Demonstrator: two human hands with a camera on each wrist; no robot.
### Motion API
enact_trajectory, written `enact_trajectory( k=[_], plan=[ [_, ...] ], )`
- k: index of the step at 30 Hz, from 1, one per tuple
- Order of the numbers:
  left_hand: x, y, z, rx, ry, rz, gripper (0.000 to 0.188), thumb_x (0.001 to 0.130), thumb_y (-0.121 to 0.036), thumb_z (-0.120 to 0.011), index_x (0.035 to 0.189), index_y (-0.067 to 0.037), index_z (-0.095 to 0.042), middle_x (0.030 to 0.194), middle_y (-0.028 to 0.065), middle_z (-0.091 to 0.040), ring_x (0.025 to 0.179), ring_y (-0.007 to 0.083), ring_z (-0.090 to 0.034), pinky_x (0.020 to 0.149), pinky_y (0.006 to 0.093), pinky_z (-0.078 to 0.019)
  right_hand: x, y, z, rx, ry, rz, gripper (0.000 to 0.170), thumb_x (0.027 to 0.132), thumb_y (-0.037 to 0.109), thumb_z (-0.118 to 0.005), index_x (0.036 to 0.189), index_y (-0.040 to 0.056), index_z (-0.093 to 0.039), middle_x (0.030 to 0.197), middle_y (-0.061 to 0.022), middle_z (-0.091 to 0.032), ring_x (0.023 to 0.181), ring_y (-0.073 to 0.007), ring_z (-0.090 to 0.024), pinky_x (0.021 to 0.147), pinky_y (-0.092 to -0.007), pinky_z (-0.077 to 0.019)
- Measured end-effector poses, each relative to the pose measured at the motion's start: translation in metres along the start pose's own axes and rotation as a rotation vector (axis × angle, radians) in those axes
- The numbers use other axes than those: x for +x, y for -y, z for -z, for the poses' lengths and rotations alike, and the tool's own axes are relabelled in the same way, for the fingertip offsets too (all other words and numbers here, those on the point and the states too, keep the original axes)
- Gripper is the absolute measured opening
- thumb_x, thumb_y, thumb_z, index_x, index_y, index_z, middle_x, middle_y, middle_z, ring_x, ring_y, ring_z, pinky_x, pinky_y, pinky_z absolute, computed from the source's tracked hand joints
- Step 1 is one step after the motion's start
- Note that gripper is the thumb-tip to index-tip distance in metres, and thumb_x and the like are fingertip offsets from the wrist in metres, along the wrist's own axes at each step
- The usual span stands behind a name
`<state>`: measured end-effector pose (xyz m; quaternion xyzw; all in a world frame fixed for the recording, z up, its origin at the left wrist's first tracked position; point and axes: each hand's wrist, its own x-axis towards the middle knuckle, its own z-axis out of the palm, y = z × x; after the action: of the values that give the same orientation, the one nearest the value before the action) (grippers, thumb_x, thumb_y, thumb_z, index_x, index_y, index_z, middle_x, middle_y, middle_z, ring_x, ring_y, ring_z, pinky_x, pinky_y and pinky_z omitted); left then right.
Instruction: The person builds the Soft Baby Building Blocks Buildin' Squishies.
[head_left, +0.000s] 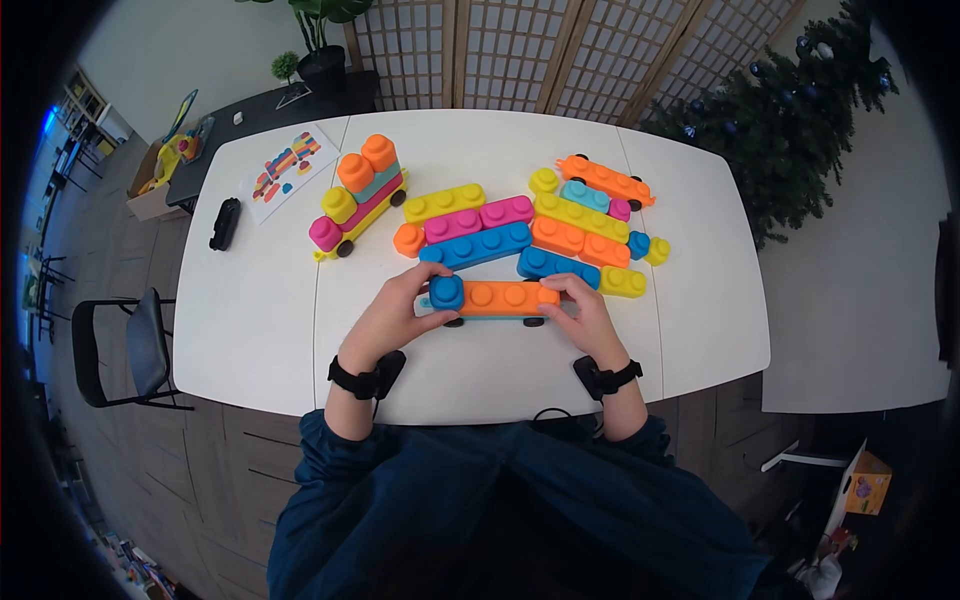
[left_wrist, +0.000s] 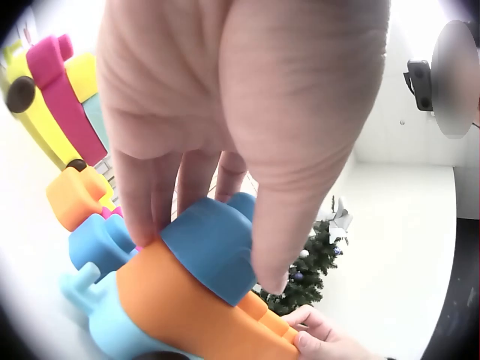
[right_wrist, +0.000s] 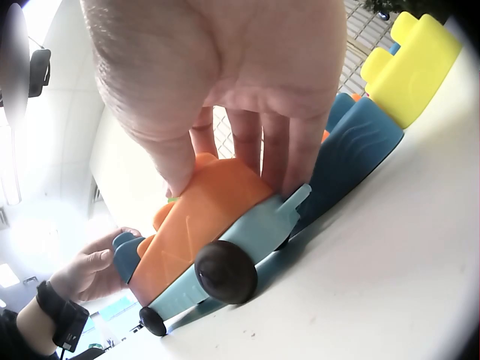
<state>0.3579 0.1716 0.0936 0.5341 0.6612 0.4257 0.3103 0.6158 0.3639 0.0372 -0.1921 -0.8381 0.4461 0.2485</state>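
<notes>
In the head view, a small blue block (head_left: 447, 292) sits on the left end of a long orange block (head_left: 495, 296). That orange block lies along a light blue wheeled base (right_wrist: 259, 234) with dark wheels. My left hand (head_left: 398, 310) pinches the blue block, thumb on the near side and fingers on the far side, as the left wrist view shows. At the other end, my right hand (head_left: 588, 315) grips the orange block between thumb and fingers. A long blue block (head_left: 555, 266) lies just beyond the right hand, beside a yellow block (head_left: 624, 283).
Beyond the hands lie several loose blocks, among them a blue one (head_left: 475, 246) and a yellow one (head_left: 582, 216). An orange wheeled base (head_left: 606, 180) stands back right. At left are a built block car (head_left: 362, 206), a picture sheet (head_left: 272, 196) and a black object (head_left: 225, 224).
</notes>
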Motion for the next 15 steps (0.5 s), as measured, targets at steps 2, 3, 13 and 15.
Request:
enact_trajectory(
  k=[2,3,13,15],
  plan=[
    [0.0012,-0.0006,-0.0017,0.111,-0.012,-0.004,0.051,0.077,-0.004,-0.084,0.123,-0.006,-0.060,0.119,0.0092,-0.068,0.114,0.0265,-0.066,0.101,0.0373,-0.0523,0.0011,0.0009,-0.0022,0.032,-0.029,0.019,0.030,0.087,0.010,-0.077,0.111,-0.0010,-0.063,0.114,-0.0139,-0.067,0.104,-0.0279,-0.067,0.091,-0.0321,-0.0533],
    [0.0016,-0.0019,-0.0025,0.112,-0.012,-0.005,0.051,0.077,-0.004,-0.084,0.123,-0.006,-0.060,0.119,0.0092,-0.068,0.114,0.0265,-0.066,0.101,0.0373,-0.0523,0.0020,0.0022,-0.0031,0.031,-0.030,0.019,0.030,0.087,0.010,-0.077,0.111,-0.0010,-0.063,0.114,-0.0139,-0.067,0.104,-0.0279,-0.067,0.091,-0.0321,-0.0533],
    [-0.0004,-0.0019,-0.0016,0.216,-0.077,-0.092,0.057,0.070,-0.001,-0.085,0.120,-0.006,-0.059,0.115,0.0162,-0.068,0.106,0.0396,-0.064,0.092,0.0402,-0.0533,0.0075,0.0064,-0.0066,0.010,0.027,0.034,0.029,0.089,0.006,-0.076,0.114,-0.0015,-0.063,0.118,-0.0128,-0.066,0.106,-0.0225,-0.066,0.090,-0.0310,-0.0549],
    [-0.0005,-0.0019,-0.0007,0.223,-0.075,-0.102,0.056,0.070,-0.001,-0.085,0.119,-0.007,-0.060,0.115,0.0162,-0.068,0.106,0.0397,-0.064,0.092,0.0402,-0.0532,0.0074,0.0067,-0.0074,0.015,0.028,0.030,0.029,0.089,0.006,-0.076,0.114,-0.0015,-0.063,0.118,-0.0126,-0.066,0.106,-0.0225,-0.066,0.090,-0.0309,-0.0550]
  ],
)
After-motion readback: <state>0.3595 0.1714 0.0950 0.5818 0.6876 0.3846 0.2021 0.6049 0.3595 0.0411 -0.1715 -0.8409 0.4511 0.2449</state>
